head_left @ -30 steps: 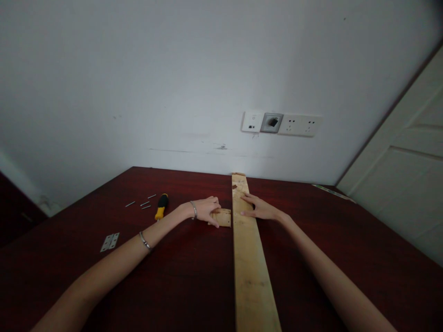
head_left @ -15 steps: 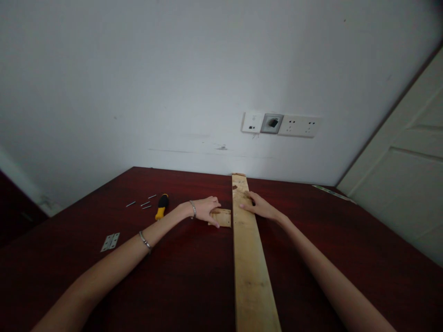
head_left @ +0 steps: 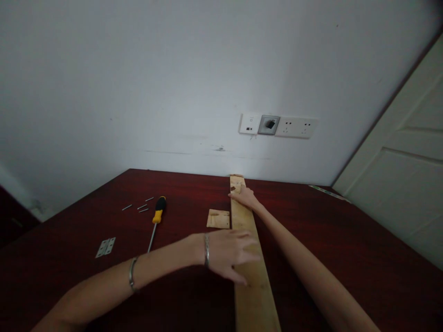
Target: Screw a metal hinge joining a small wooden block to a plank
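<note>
A long wooden plank (head_left: 254, 295) lies on the dark red table, running from the near edge of the view to the wall. My right hand (head_left: 245, 196) is wrapped over the plank near its far end, thumb toward the left edge. Over the plank's middle is my left hand (head_left: 233, 253), fingers spread and slightly blurred; whether it touches the wood I cannot tell. A small wooden block (head_left: 218, 219) sits on the table against or very close to the plank's left side, with neither hand on it.
To the left lie a yellow-and-black screwdriver (head_left: 158, 211), several screws (head_left: 142, 206) and a metal hinge (head_left: 105, 247). The table (head_left: 187, 193) meets a white wall with sockets (head_left: 296, 127). A thin patterned strip (head_left: 328, 192) lies at the back right, near a white door (head_left: 408, 170).
My left hand has left the small block and moved nearer and right, over the plank. My right hand has shifted slightly farther up the plank and more across it.
</note>
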Available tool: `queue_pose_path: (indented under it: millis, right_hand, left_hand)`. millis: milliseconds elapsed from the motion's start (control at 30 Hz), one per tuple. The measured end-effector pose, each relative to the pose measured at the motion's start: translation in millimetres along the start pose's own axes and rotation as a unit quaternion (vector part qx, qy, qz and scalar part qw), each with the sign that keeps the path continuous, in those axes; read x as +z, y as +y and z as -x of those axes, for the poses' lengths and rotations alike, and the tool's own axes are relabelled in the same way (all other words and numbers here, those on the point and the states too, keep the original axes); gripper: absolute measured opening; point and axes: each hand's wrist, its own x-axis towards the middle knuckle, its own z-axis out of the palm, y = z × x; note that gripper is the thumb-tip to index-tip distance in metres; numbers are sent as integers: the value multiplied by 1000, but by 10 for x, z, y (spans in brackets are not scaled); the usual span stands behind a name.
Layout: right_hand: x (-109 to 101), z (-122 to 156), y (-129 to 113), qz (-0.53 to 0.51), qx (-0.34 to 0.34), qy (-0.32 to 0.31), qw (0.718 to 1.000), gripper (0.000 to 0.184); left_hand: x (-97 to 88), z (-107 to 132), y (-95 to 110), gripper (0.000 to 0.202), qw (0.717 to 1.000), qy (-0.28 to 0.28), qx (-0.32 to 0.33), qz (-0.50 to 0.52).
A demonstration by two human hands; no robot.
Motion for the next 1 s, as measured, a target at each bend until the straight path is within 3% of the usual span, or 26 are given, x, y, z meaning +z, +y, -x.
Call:
queue_pose_path:
  millis: [67,167,300,1000]
  right_hand:
    - [35,-15,-29,12,23,16,1000,72]
    - [79,-22,-37,20,30,32,999,71]
    - [109,-32,-23,22,25,43,999,68]
    - [141,-39,-19,35,25,58,997,69]
  left_hand:
    - [80,-68,234,56,999,-7,36,-13]
    - [166,-86,390,56,999,-28,41,-6]
    - [176,-60,384,57,997,-60,41,22]
    - [182,-55,412,66,997,-62,27,29]
